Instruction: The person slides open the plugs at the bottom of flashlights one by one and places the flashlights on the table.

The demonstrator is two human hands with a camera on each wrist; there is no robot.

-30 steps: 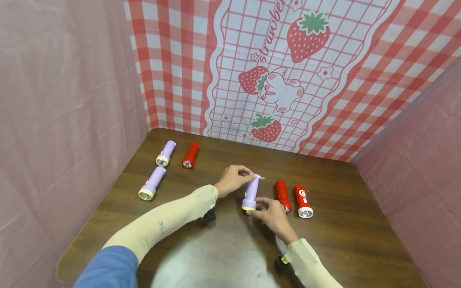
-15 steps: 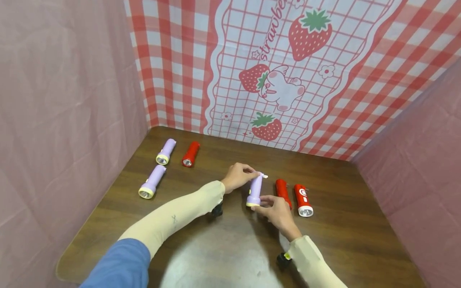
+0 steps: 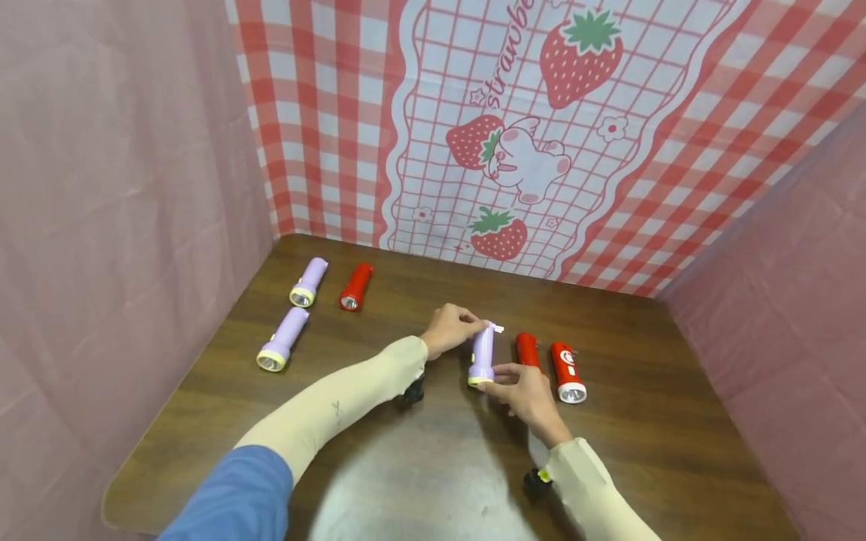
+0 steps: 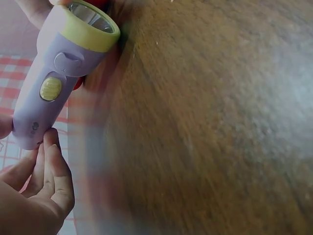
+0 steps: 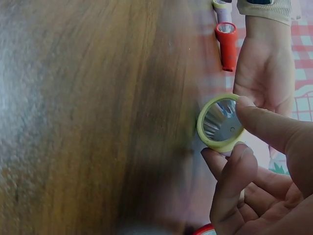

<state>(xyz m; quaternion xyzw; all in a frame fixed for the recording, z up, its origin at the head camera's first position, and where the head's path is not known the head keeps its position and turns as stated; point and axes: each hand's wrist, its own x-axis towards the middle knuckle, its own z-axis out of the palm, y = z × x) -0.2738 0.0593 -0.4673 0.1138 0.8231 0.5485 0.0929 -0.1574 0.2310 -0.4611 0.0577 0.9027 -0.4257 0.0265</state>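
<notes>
Between both hands is a purple flashlight (image 3: 482, 353) with a yellow rim and a yellow switch (image 4: 51, 88). My left hand (image 3: 452, 330) pinches its tail end, where a small pale tab (image 3: 499, 329) sticks out. At the lamp end, my right hand (image 3: 529, 396) grips the yellow rim between thumb and fingers. The silvery reflector (image 5: 222, 121) faces the right wrist camera. Just right of the purple flashlight lies a red flashlight (image 3: 527, 349), its lamp end hidden behind my right hand. Beside it is a red flashlight with a white rim (image 3: 568, 373).
At the table's left lie two purple flashlights, a farther one (image 3: 309, 282) and a nearer one (image 3: 283, 338), with a red flashlight (image 3: 355, 286) beside the farther one. A checked strawberry cloth (image 3: 501, 150) hangs behind the wooden table (image 3: 406, 466); pink curtains (image 3: 128, 225) flank it.
Both hands have shifted slightly right with the purple flashlight, toward the red ones. Their grips look the same. The other flashlights stay where they lay.
</notes>
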